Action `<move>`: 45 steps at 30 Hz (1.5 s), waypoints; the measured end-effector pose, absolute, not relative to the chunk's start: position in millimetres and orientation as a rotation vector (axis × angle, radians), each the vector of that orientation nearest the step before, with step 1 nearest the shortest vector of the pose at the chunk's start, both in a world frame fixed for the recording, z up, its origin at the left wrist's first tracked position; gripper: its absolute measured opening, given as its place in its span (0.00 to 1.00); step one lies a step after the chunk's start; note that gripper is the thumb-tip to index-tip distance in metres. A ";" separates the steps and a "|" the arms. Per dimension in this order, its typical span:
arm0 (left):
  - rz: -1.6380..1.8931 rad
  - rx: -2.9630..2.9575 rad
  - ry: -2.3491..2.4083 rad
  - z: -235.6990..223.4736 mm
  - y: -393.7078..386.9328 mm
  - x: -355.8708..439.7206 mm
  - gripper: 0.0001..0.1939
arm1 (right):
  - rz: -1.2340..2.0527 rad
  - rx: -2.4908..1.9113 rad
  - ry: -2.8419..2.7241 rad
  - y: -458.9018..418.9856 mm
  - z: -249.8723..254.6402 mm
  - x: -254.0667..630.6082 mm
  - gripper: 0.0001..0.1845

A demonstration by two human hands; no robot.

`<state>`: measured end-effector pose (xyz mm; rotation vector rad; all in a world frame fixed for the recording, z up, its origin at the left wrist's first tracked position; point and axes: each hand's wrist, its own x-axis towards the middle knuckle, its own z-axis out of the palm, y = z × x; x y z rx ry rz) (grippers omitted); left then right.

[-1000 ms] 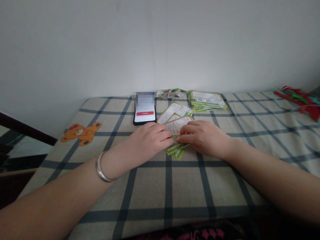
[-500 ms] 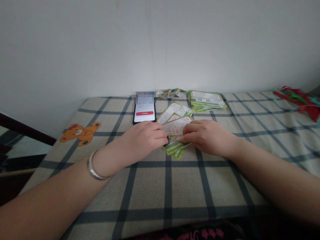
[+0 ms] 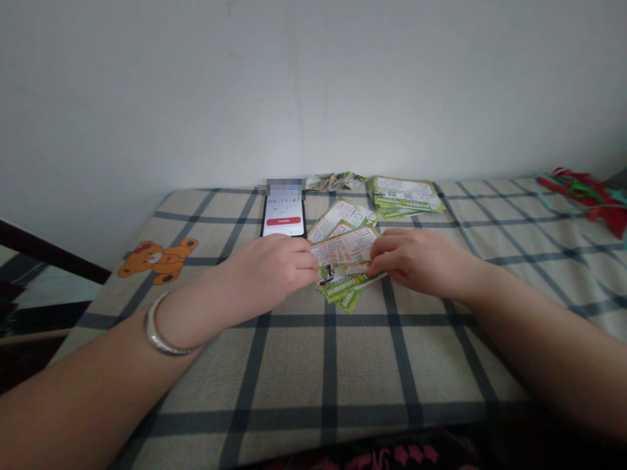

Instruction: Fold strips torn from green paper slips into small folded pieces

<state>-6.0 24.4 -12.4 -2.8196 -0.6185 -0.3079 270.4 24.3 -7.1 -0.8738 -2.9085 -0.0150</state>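
A small pile of green-and-white printed leaflets (image 3: 335,215) lies overlapped at odd angles in the middle of the cloth. The top leaflet (image 3: 345,249) spans the space between both hands. Its left edge is in the bent fingers of my left hand (image 3: 281,264), which wears a silver bangle (image 3: 159,333) at the wrist. On the opposite side, my right hand (image 3: 416,262) pinches the leaflet's right edge between thumb and fingers. Both thumbs are partly hidden.
A phone (image 3: 283,219) showing a running timer lies beyond my left hand. Against the wall are folded paper pieces (image 3: 336,181) and a neater leaflet stack (image 3: 406,196). A bear cutout (image 3: 159,261) lies left; red and green fabric (image 3: 585,199) is far right, on the checked tablecloth (image 3: 294,372).
My hands have moved apart along the leaflet, the left one leftward and the right one rightward, showing more of its printed face. The other leaflets stay put.
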 end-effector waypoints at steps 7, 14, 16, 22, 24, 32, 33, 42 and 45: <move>-0.217 -2.875 -0.563 -11.1 25.7 -6.2 0.12 | -0.016 -0.891 -2.917 25.4 -3.4 279.2 0.16; -0.207 -2.959 -0.593 -8.8 25.8 -7.0 0.14 | 0.022 -0.876 -2.939 26.1 -1.9 281.2 0.15; -0.202 -2.968 -0.603 -9.3 26.1 -7.6 0.15 | 0.020 -0.881 -2.941 25.6 -0.6 281.3 0.15; -0.201 -3.022 -0.633 -11.8 27.3 -10.0 0.14 | 0.075 -0.898 -2.935 26.1 0.1 282.8 0.14; -0.224 -3.026 -0.609 -12.7 27.3 -10.7 0.15 | 0.092 -0.907 -2.931 27.1 -1.3 283.5 0.14; -0.364 -3.085 -0.663 -15.6 28.1 -12.2 0.19 | 0.242 -0.927 -2.867 29.8 -6.0 285.0 0.16; -0.373 -3.088 -0.674 -15.3 28.2 -12.0 0.18 | 0.257 -0.934 -2.863 29.8 -6.1 284.4 0.16; -0.331 -2.842 -0.592 -23.0 24.0 -7.3 0.11 | 0.038 -1.223 -2.657 25.4 -12.8 266.5 0.10; -0.329 -2.763 -0.629 -26.9 22.6 -5.7 0.09 | 0.032 -1.144 -2.634 26.3 -18.8 262.4 0.12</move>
